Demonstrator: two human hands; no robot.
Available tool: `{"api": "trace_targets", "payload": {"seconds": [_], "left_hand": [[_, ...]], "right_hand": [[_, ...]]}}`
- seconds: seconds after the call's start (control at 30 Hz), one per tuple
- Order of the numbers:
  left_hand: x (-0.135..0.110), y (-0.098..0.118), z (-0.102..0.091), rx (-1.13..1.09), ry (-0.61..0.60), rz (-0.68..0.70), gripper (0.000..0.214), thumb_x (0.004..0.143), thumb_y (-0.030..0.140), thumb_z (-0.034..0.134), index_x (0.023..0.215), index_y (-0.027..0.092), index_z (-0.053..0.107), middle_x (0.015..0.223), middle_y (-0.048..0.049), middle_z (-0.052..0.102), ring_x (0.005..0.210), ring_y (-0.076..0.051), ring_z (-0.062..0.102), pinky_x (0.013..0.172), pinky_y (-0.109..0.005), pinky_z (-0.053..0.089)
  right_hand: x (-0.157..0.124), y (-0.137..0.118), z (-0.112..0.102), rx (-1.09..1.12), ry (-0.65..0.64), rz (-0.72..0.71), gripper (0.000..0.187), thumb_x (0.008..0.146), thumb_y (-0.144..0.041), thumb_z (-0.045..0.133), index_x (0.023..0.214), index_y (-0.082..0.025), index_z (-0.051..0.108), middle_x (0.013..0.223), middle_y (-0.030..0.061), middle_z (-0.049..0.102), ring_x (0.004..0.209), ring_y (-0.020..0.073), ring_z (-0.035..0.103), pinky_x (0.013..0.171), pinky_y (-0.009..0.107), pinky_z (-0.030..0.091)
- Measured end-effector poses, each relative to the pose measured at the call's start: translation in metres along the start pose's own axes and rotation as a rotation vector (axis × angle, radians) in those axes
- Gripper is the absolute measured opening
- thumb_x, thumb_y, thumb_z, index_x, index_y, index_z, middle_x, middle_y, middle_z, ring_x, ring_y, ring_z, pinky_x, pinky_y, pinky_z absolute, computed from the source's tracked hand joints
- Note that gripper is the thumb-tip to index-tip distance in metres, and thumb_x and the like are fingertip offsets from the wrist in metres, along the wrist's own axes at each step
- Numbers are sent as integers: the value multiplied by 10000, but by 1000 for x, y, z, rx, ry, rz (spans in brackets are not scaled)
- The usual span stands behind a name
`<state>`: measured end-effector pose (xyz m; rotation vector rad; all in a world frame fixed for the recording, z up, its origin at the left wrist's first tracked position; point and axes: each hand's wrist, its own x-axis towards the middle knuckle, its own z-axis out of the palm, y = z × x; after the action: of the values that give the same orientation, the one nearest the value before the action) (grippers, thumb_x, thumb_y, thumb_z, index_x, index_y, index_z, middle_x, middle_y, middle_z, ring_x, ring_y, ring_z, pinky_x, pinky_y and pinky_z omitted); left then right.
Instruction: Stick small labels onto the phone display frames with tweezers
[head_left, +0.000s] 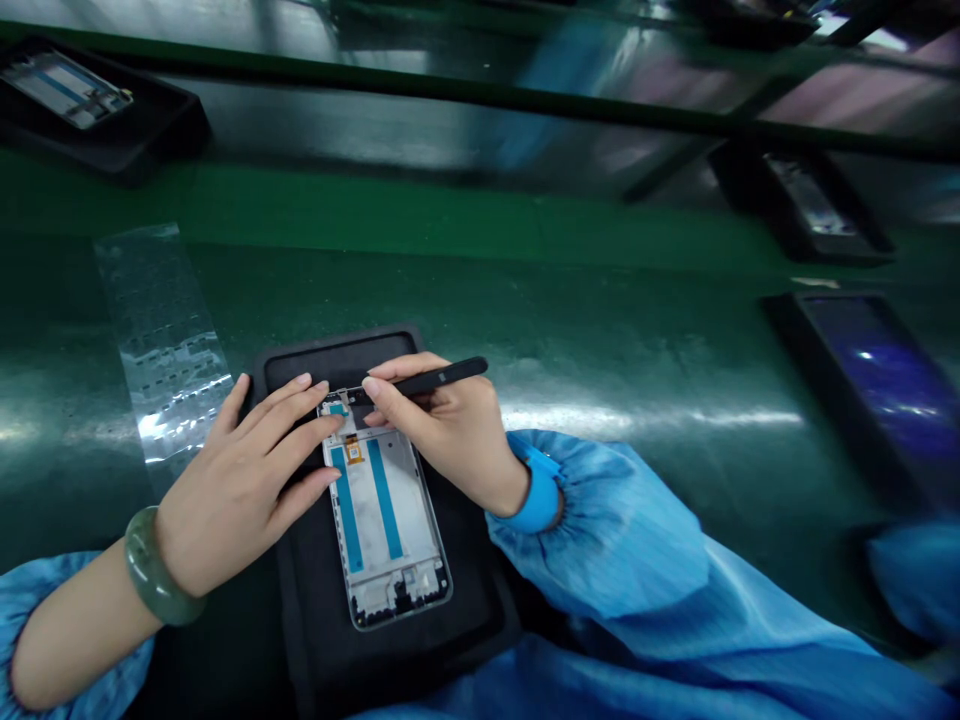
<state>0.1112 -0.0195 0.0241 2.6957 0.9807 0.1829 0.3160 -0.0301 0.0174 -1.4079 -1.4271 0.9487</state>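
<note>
A phone frame with two blue strips lies face up in a black tray in front of me. My left hand rests on the frame's upper left edge, fingers stretched and pressing near the top. My right hand pinches a black pen-like tool, whose tip touches the top end of the frame. I wear blue sleeves and a green bangle on the left wrist.
A clear sheet of small stickers lies left of the tray on the green bench. More black trays holding phone parts sit at the far left and at the right.
</note>
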Motion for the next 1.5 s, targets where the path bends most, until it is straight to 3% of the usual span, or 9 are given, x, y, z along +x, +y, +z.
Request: {"api": "trace_targets", "payload": {"seconds": [0.37,0.57,0.77,1.0,1.17,1.5], "left_hand": [[2,-1,0,9,17,23,350,908,314,425,1240,215,476,1338,-97,463,1297,-277,352,1066,-584,230],[5,1,1,39,47,37,395,893,288,426,1279,211,465,1290,-120,486,1273,-304,368,1045,-600,252],[10,7,3,66,58,13,373,876,287,431,1224,175,507,1240,-140,509,1252,-309,388,1047,-620,217],[11,11,5,49,88,-4,352,867,293,452,1187,173,534,1216,-138,523,1244,-313,405,1059,-619,184],[11,12,6,44,89,-21,350,862,303,450,1180,177,525,1211,-134,523,1242,-304,406,1056,-622,183],[11,9,8,69,65,-25,419,861,322,440,1251,173,473,1239,-137,504,1255,-297,388,1066,-607,175]], "right_hand": [[0,1,0,-46,-2,-27,124,827,-295,597,871,-181,621,785,-6,679,637,115,669,614,226,548],[1,3,-1,-116,-18,-67,119,829,-295,593,877,-191,622,812,3,682,739,140,671,672,248,546],[0,0,0,-150,-42,-111,83,825,-261,599,860,-187,614,811,7,674,712,132,662,636,235,535],[13,0,-7,158,102,13,194,818,-367,607,826,-188,531,791,11,643,662,130,666,603,240,572],[24,6,-6,212,-66,-22,188,834,-357,585,887,-187,523,915,32,632,796,138,653,732,273,562],[24,8,-7,34,-211,-110,100,850,-276,525,875,-183,497,841,19,604,733,128,627,626,237,511]]}}
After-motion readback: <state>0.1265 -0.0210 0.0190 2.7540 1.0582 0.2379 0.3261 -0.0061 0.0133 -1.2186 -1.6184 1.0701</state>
